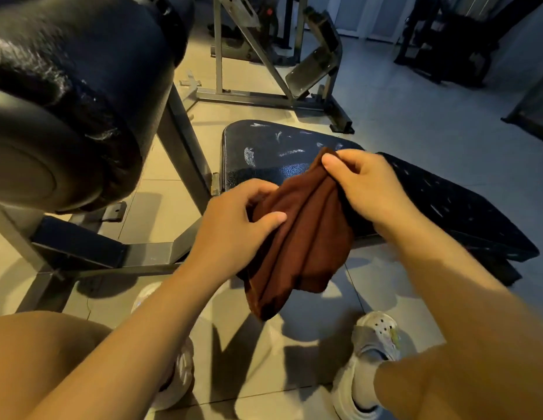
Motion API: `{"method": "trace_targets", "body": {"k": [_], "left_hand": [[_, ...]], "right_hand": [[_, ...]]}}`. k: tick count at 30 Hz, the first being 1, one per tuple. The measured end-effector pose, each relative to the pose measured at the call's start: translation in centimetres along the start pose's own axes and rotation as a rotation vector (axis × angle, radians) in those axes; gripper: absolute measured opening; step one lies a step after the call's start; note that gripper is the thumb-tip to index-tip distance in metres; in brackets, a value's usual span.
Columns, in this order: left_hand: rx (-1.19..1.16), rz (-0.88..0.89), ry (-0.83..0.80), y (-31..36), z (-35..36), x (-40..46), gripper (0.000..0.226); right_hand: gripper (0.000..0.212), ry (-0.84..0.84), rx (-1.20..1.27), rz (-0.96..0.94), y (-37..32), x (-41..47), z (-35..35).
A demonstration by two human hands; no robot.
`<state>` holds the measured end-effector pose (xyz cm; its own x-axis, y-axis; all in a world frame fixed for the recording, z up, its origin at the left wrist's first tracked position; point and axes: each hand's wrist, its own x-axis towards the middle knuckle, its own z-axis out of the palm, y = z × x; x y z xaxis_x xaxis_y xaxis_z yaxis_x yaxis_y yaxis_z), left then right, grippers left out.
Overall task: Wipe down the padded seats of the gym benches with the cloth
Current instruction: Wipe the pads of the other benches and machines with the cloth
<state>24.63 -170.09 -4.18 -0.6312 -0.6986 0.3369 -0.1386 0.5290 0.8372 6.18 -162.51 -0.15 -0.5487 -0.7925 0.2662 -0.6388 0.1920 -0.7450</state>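
A brown cloth [297, 237] hangs bunched in front of me, above the floor and the near edge of a black padded bench seat [264, 153]. My right hand [367, 189] pinches the cloth's top between thumb and fingers. My left hand [237, 219] grips its left side, thumb lying across the folds. The seat pad shows pale scuffs and worn spots. A second black pad [455, 204] continues the bench to the right, sloping down. The cloth hides part of the seat's near edge.
Large black padded rollers [67, 86] on a grey steel frame [185, 147] loom at the upper left. Another metal machine [282, 68] stands behind the bench, and dark equipment [452, 40] at the far right. My white shoes [367, 359] stand on the tiled floor.
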Motion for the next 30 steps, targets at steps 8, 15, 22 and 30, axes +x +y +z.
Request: {"method": "trace_targets", "body": {"k": [8,15,22,30], "left_hand": [[0.573,0.167,0.113,-5.5,1.7,4.1,0.02],[0.926,0.529,-0.162,-8.3,3.5,-1.8,0.066],[1.026,0.548,-0.078,-9.6,4.3,-2.3,0.073],[0.722,0.42,0.01,-6.6,2.3,-3.4,0.029]], "right_hand": [[0.042,-0.3,-0.536,-0.048,5.5,2.8,1.2],[0.054,-0.5,-0.709,-0.338,9.7,-3.1,-0.2],[0.017,-0.261,-0.844,-0.668,11.9,-2.1,0.9],[0.022,-0.182,-0.293,-0.31,9.8,-0.4,-3.0]]}}
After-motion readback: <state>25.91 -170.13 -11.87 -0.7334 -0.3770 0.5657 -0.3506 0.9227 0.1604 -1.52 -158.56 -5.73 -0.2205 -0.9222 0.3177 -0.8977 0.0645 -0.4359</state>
